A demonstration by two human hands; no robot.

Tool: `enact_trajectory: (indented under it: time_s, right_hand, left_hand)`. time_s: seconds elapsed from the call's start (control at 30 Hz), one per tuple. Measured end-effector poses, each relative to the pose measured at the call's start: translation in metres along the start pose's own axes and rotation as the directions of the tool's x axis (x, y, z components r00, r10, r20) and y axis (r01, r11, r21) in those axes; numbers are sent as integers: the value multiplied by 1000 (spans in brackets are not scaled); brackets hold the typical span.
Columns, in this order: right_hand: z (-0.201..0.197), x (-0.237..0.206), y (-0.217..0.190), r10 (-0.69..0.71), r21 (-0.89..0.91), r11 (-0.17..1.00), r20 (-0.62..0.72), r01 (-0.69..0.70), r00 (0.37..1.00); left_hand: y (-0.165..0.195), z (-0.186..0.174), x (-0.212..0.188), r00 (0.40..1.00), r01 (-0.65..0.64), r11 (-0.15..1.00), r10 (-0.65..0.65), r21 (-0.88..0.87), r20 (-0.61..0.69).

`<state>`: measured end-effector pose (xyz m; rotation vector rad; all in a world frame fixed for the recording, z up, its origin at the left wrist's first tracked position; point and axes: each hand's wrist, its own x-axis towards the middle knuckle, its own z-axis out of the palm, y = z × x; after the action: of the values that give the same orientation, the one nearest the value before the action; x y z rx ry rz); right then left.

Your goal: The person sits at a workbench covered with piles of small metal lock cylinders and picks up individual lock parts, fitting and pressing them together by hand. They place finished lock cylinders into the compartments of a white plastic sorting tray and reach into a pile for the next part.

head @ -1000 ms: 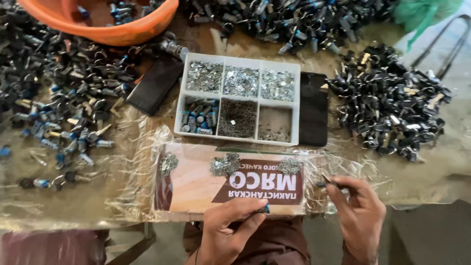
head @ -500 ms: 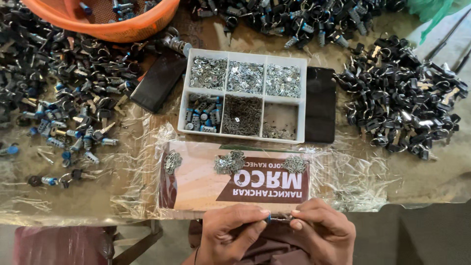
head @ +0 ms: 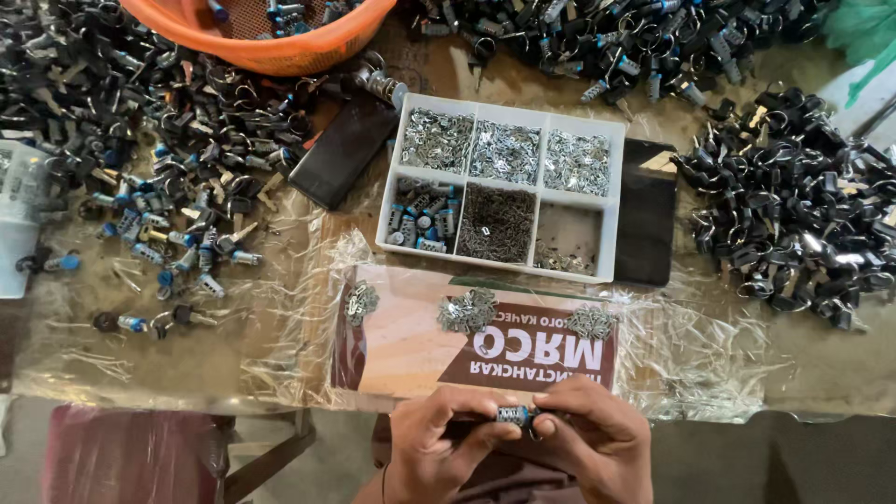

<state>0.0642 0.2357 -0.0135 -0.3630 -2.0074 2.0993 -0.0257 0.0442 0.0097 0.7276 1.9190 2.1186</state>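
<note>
Both hands, left hand (head: 439, 439) and right hand (head: 597, 443), pinch one small lock cylinder (head: 515, 415) at the near edge of the plastic-covered table (head: 187, 364), just below the cardboard sheet (head: 411, 345) and white compartment tray (head: 509, 191); lock piles everywhere.

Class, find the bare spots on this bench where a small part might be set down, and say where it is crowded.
Free: the card between its small metal heaps; the compartment tray bottom-right cell, nearly bare. Crowded: black-part piles right, lock-cylinder scatter left.
</note>
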Motion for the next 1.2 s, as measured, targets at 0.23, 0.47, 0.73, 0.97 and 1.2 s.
enact_trajectory:
  time_s: [0.23, 0.47, 0.73, 0.97, 1.2]
  right_hand:
    - [-23, 22, -9, 303, 152, 925, 255, -348, 918]
    - [-52, 141, -63, -51, 179, 983, 115, 30, 992]
    - [-11, 84, -72, -162, 89, 982, -69, 168, 984]
    - [17, 1, 10, -453, -770, 573, -14, 279, 892]
    - [43, 0, 20, -482, -807, 325, 306, 492, 821]
  left_hand:
    - [-10, -9, 10, 931, -360, 908, 337, 215, 138]
    - [-21, -32, 2, 954, -262, 933, 289, 246, -81]
    - [-13, -51, 2, 946, -180, 889, 275, 421, -174]
    - [1, -34, 22, 948, -128, 692, 296, 710, -117]
    - [10, -30, 32, 950, -110, 644, 291, 757, -110]
